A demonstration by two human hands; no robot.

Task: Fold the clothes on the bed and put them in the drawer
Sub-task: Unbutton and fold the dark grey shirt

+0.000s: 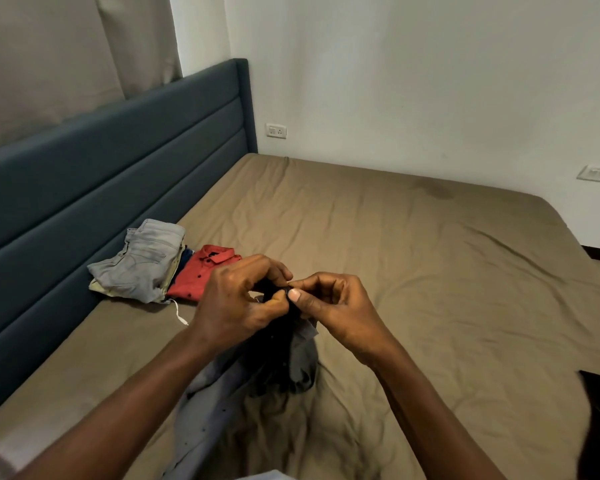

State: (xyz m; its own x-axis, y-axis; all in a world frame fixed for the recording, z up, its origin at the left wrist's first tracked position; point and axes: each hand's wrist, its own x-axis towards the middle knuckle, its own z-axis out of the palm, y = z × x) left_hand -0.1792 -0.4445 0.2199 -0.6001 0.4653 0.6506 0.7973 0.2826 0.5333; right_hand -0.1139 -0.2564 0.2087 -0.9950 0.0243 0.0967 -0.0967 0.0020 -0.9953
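From the head view, the left hand [236,299] and right hand [336,306] meet above the bed [413,258], fingers curled and thumbs pressed in. Both pinch one small spot on the upper edge of a dark shirt [278,362], probably a button or the collar, though that detail is too small to tell. From this shared pinch the shirt hangs down and trails back toward the person. Its long axis runs from the fingertips to the body, and its lower part is bunched on the sheet beneath the wrists. Neither hand is nearer the cloth, as both hold the same spot. Spreading it flat would therefore mean drawing the hands apart sideways. Beyond the left hand, well apart from the grip, folded grey jeans [142,261] and a folded red shirt [201,271] lie against the headboard [118,150]. No drawer is in view.
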